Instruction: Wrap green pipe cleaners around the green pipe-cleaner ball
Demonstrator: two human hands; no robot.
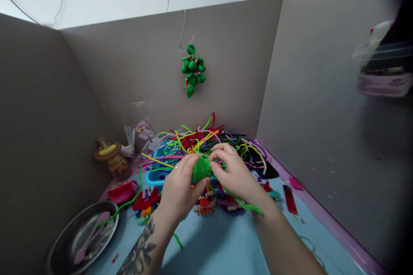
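My left hand (179,185) and my right hand (232,172) meet over the table, both closed around a green coiled pipe-cleaner ball (201,168). A loose green pipe-cleaner tail (245,204) trails from the ball under my right wrist. Just behind the hands lies a big tangle of coloured pipe cleaners (206,141) spilling over a blue tray (154,177). Small finished pipe-cleaner figures (206,203) sit on the table right below my hands.
Grey cardboard walls enclose the light blue table (219,245). A green pipe-cleaner ornament (192,71) hangs on a wire from the back wall. A metal dish (80,236) sits front left, a yellow-topped jar (111,157) behind it, a red figure (146,202) and a pink piece (122,191) nearby.
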